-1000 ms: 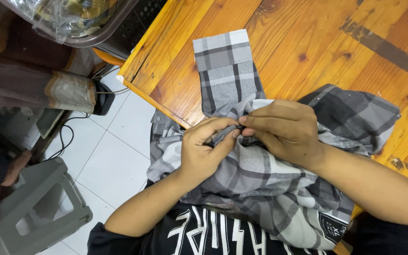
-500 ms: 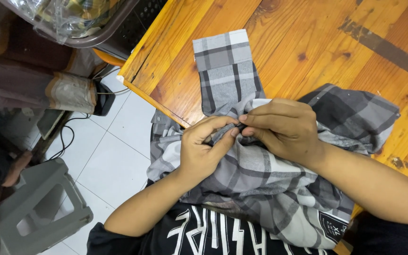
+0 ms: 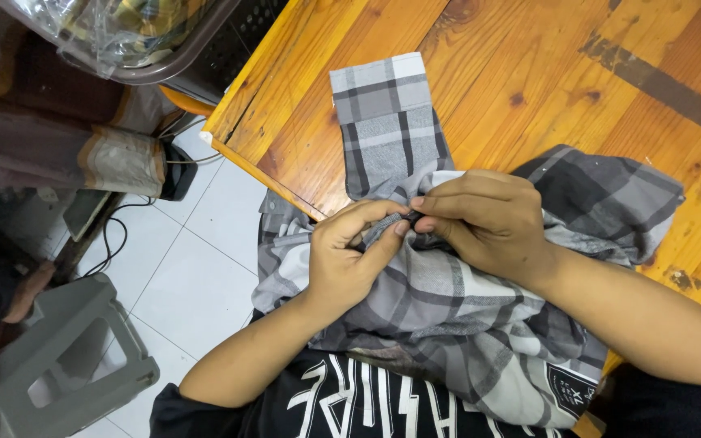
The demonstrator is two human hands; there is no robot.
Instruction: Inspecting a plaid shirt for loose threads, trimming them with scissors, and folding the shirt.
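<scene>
Both hands meet over a grey plaid shirt: the left hand and right hand pinch one small fold of it between fingertips, touching each other. It lies bunched in the person's lap, one sleeve stretched flat on the wooden table. A grey plastic stool stands on the tiled floor.
</scene>
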